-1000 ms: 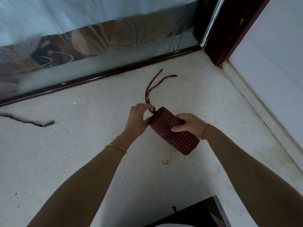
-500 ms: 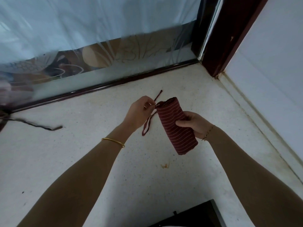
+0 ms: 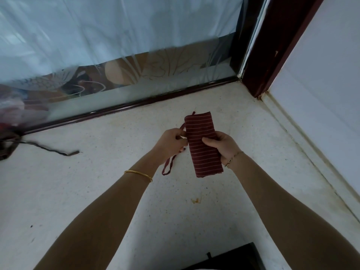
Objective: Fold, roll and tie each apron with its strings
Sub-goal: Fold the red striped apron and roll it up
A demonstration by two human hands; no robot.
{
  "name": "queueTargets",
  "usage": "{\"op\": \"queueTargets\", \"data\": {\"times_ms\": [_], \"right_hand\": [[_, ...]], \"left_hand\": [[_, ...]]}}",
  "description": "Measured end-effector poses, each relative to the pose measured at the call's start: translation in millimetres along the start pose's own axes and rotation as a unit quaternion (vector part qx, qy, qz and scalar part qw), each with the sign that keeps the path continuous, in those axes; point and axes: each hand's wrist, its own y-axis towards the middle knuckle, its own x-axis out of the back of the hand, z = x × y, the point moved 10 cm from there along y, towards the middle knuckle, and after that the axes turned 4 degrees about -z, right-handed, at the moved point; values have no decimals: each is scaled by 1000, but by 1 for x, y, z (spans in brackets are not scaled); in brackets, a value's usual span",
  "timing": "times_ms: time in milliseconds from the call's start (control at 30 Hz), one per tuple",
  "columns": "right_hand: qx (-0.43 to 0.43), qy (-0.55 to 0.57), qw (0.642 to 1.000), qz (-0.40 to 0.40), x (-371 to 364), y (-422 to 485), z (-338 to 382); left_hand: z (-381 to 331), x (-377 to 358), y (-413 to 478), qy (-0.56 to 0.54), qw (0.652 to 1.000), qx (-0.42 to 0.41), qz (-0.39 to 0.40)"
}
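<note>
Apron roll (image 3: 198, 129) (maroon, white-striped) sits clasped round its middle in our right grip (image 3: 224, 147), while our left grip (image 3: 169, 145), just beside it, pinches its string (image 3: 169, 164).

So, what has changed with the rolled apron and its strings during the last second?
The rolled apron turned from a slant to point nearly straight away. Its strings, earlier stretched out beyond it, were drawn back and now hang below the left hand. Unchanged: left hand pinches the strings, right hand grips the roll's middle, dark cord lies at far left.
</note>
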Motion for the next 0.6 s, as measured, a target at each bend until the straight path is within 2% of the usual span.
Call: {"op": "queueTargets", "data": {"times_ms": [67,133,300,400,500,600], "right_hand": [[20,-19,999,-29,0,0,0],[35,-24,998,-53,0,-1,0],[28,-3,999,-29,-12,-3,-7],[43,-21,999,-22,-14,-4,-9],[71,-62,995,-15,-16,-4,-9],[52,-79,995,40,-25,-6,-13]], "left_hand": [[10,-7,-1,-70,996,49,29],[12,-12,-3,-123,990,60,38],[7,-10,-5,-80,997,3,-21],[12,-13,-5,-123,992,6,-15],[13,-13,-5,-142,989,-27,-14],[15,-8,-7,-120,991,-59,-19]]}}
